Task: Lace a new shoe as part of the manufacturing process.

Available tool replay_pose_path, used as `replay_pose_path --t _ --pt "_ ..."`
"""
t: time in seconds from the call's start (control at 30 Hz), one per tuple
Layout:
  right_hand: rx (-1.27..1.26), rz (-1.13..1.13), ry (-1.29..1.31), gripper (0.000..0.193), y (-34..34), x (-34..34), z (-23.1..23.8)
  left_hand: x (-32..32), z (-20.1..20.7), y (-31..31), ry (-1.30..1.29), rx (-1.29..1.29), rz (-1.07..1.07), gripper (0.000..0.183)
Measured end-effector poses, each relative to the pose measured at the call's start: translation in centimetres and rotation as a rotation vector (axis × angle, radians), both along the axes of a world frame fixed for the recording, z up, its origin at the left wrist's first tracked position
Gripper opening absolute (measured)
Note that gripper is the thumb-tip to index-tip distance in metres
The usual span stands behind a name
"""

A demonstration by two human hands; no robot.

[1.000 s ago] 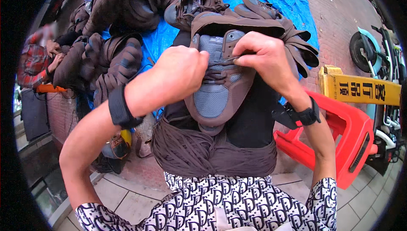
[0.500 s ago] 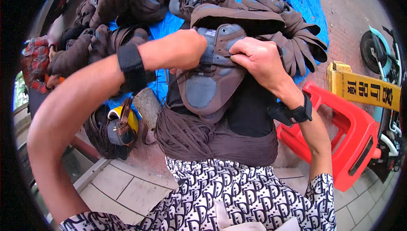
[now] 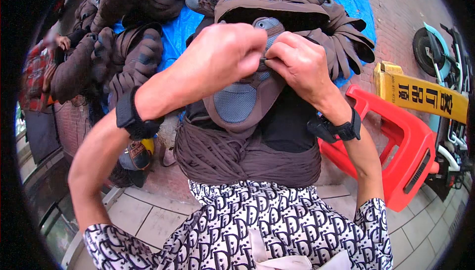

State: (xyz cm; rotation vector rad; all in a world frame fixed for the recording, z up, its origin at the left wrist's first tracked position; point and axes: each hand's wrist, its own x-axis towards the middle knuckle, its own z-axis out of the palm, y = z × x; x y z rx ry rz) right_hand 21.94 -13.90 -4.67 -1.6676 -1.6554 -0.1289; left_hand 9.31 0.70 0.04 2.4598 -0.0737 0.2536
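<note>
In the head view, the shoe, brown with grey-blue mesh panels, sat on the person's lap, toward its far edge, the toe pointing back at the body. The right hand was over the upper right of the shoe, its grip closed to a pinch, thumb against forefinger, on a dark, thin lace. The left hand lay across the upper left of the shoe, knuckles up and fingers curled, its fingertips just beside those of the right. It was blurred and turned away, so I could not tell how far that grip was open or whether it held anything. Between them the hands hid most of the lacing.

Along the near edge of the lap, against the patterned shirt, lay a thick bundle of brown strands. Just beyond the hands a second shoe lay on its side. A row of shoes fanned out by the right edge of the blue sheet, and more stood packed in piles toward its left edge. A red stool was near the right forearm.
</note>
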Motion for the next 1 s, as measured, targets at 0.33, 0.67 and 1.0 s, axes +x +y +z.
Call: replay_pose_path --t 0.33,0.67,1.0 --pt "-0.036 -0.009 -0.271 0.009 -0.1 -0.3 0.5 1.0 -1.7 -0.7 0.439 -0.227 0.299 0.016" --pt "-0.093 -0.087 -0.444 0.009 -0.2 -1.2 0.8 1.5 -2.9 -2.9 0.183 -0.418 0.317 0.022" --pt "-0.077 -0.079 -0.134 0.007 -1.4 -0.4 0.6 2.8 -2.8 -1.5 0.382 -0.374 0.083 0.018"
